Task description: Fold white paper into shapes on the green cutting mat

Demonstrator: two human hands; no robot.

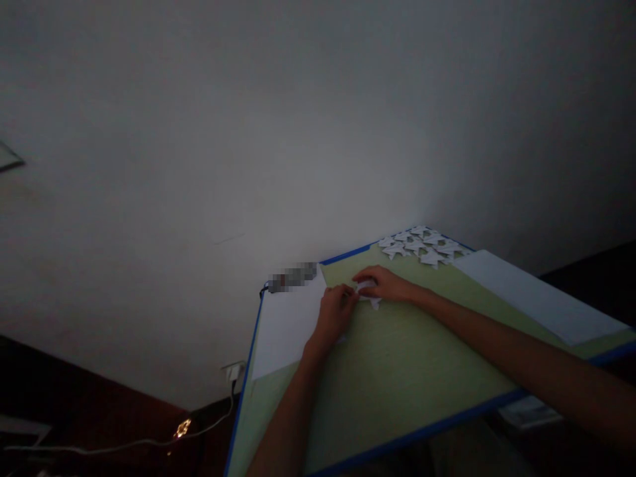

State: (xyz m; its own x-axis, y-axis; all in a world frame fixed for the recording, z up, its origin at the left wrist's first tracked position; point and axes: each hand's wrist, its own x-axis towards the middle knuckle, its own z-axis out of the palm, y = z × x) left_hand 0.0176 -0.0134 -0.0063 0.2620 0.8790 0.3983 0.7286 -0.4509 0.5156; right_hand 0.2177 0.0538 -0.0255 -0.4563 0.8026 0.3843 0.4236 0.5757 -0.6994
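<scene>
A small white paper piece with pointed ends [370,289], like a folded paper star, is between my two hands above the green tabletop [397,358]. My right hand [385,283] is closed around its upper right part, with fingers and thumb curled over it. At its left end my left hand [336,310] is closed, thumb and fingers pinched together on the paper. One point of the piece sticks out below the right hand. A bit of white shows beneath the left wrist, too small to name. Dim light hides the finer folds.
Several white pointed paper shapes [422,245] lie at the table's far corner. White sheets lie to the left [285,331] and right [536,295]. A pixelated object [293,277] rests at the back left edge. The wall [298,132] borders the table; a plugged-in cable [209,430] hangs at left.
</scene>
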